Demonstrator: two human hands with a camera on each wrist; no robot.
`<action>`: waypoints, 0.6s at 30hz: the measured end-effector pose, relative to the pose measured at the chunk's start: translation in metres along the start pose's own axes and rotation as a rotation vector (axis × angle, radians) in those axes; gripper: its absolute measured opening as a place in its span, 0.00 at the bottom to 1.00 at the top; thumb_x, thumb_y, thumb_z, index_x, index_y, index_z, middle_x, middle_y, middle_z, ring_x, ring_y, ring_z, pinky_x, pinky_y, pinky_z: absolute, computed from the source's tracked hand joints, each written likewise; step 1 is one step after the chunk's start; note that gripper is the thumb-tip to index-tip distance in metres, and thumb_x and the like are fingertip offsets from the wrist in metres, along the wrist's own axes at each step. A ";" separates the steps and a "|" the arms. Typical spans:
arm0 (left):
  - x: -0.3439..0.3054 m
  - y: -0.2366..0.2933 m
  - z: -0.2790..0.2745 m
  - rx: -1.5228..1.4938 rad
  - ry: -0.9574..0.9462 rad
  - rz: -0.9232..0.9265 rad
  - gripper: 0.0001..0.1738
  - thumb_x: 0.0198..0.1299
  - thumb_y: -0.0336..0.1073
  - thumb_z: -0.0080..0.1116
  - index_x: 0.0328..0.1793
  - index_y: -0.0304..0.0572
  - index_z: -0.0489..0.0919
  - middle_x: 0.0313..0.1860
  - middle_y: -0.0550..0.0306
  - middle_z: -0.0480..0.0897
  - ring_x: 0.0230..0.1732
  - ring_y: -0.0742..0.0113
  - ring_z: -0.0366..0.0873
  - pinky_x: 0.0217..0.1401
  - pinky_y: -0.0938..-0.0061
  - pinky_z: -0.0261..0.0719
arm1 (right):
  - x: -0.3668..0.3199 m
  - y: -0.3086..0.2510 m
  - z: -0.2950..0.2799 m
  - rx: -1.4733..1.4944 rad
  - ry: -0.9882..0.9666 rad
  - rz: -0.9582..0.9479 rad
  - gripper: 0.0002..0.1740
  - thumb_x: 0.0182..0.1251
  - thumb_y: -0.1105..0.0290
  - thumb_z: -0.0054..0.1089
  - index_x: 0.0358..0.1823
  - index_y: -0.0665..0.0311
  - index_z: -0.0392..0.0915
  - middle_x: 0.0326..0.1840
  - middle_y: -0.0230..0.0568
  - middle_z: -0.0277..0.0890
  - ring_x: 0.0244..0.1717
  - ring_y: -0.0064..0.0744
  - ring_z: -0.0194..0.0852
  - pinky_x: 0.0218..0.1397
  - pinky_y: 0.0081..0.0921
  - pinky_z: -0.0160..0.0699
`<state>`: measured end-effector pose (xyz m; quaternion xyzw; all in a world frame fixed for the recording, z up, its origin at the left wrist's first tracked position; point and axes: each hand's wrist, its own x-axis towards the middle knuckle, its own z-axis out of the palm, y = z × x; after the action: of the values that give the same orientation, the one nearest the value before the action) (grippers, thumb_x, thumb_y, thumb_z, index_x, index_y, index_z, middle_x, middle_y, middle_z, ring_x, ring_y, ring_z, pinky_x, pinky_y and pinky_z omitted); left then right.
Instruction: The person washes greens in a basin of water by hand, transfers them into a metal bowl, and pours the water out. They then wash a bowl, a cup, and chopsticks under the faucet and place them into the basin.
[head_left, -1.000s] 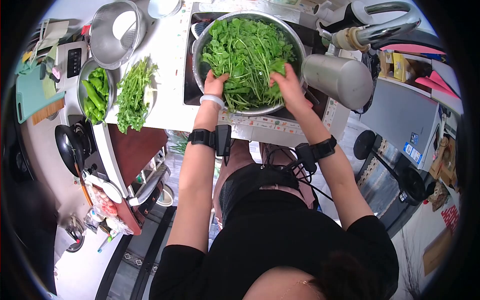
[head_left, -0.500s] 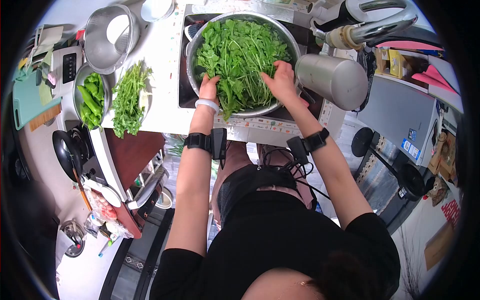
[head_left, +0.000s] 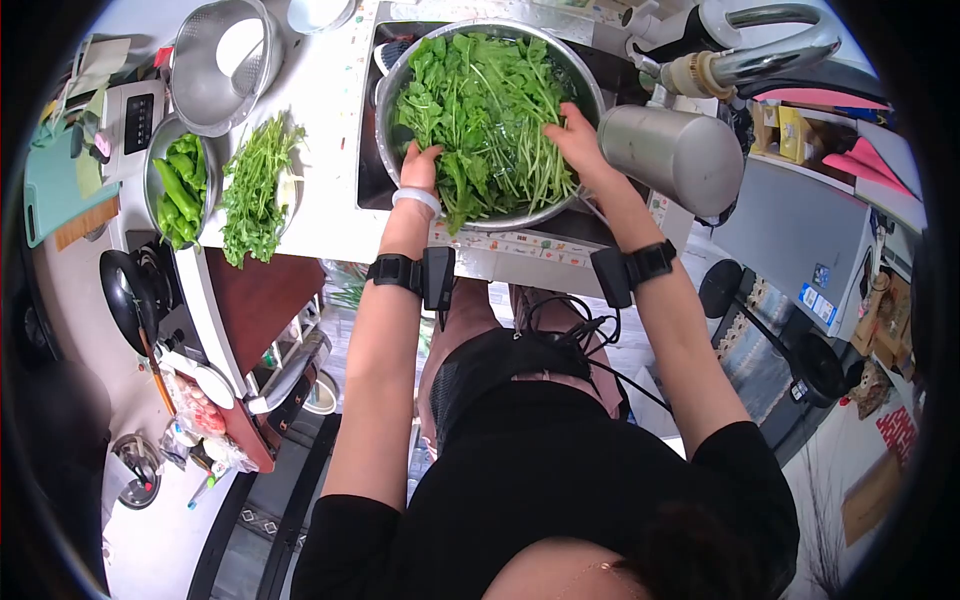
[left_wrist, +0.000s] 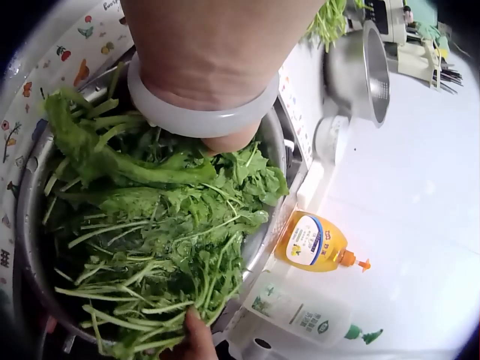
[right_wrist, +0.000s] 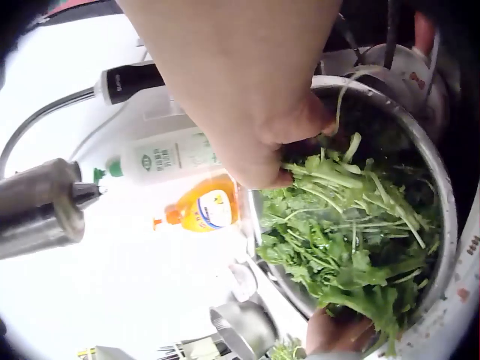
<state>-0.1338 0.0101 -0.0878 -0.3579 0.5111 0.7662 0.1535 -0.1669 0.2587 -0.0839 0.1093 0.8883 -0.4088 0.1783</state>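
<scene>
A heap of leafy greens (head_left: 480, 125) with pale stems sits in water in a large metal basin (head_left: 388, 165) set over the sink. My left hand (head_left: 420, 168), with a white bangle at the wrist, holds greens at the basin's left side. Its thumb lies over the leaves and its fingers are partly hidden among them. At the right side, my right hand (head_left: 580, 145) holds the stem ends between thumb and fingers. The right wrist view shows those stems (right_wrist: 352, 184) spread out from under the hand, with the left hand (right_wrist: 334, 330) under leaves opposite.
Left of the basin lie another bunch of greens (head_left: 262, 190), a bowl of green peppers (head_left: 182, 195) and a metal colander (head_left: 215, 100). A faucet (head_left: 775, 65) and a metal cylinder (head_left: 675, 160) stand close on the right. Behind the basin is an orange soap bottle (left_wrist: 311, 241).
My right hand let go of a clump, drew back a little, then came down on stems at the basin's right side. Stems there now lie bunched. My left hand stays at the left side.
</scene>
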 end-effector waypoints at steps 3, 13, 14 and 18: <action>0.002 -0.001 -0.003 -0.012 0.015 -0.014 0.19 0.54 0.28 0.48 0.54 0.44 0.67 0.47 0.52 0.73 0.46 0.57 0.72 0.46 0.62 0.73 | -0.004 0.001 -0.012 0.076 0.062 -0.049 0.29 0.53 0.61 0.58 0.54 0.68 0.63 0.49 0.52 0.69 0.50 0.41 0.68 0.53 0.30 0.65; 0.015 -0.014 -0.008 0.032 0.051 0.050 0.19 0.54 0.28 0.48 0.54 0.42 0.66 0.47 0.51 0.73 0.46 0.57 0.72 0.46 0.63 0.73 | -0.017 -0.014 0.031 -0.348 0.114 -0.062 0.42 0.52 0.54 0.58 0.62 0.70 0.50 0.63 0.59 0.49 0.63 0.54 0.48 0.64 0.39 0.53; 0.015 -0.014 -0.007 0.037 0.037 0.050 0.19 0.54 0.28 0.48 0.54 0.41 0.66 0.47 0.51 0.73 0.46 0.57 0.72 0.46 0.64 0.73 | -0.019 -0.018 0.036 -0.368 0.073 -0.055 0.45 0.52 0.55 0.59 0.64 0.70 0.46 0.65 0.60 0.43 0.67 0.57 0.41 0.67 0.39 0.48; 0.012 -0.010 -0.004 0.082 0.053 0.073 0.19 0.54 0.29 0.48 0.54 0.40 0.65 0.48 0.50 0.72 0.48 0.57 0.70 0.48 0.65 0.70 | -0.007 -0.025 0.044 -0.487 -0.004 0.002 0.46 0.48 0.55 0.62 0.63 0.71 0.49 0.66 0.61 0.41 0.65 0.57 0.44 0.66 0.39 0.51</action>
<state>-0.1342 0.0096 -0.1040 -0.3526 0.5587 0.7399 0.1264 -0.1593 0.2084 -0.0905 0.0632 0.9602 -0.1825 0.2017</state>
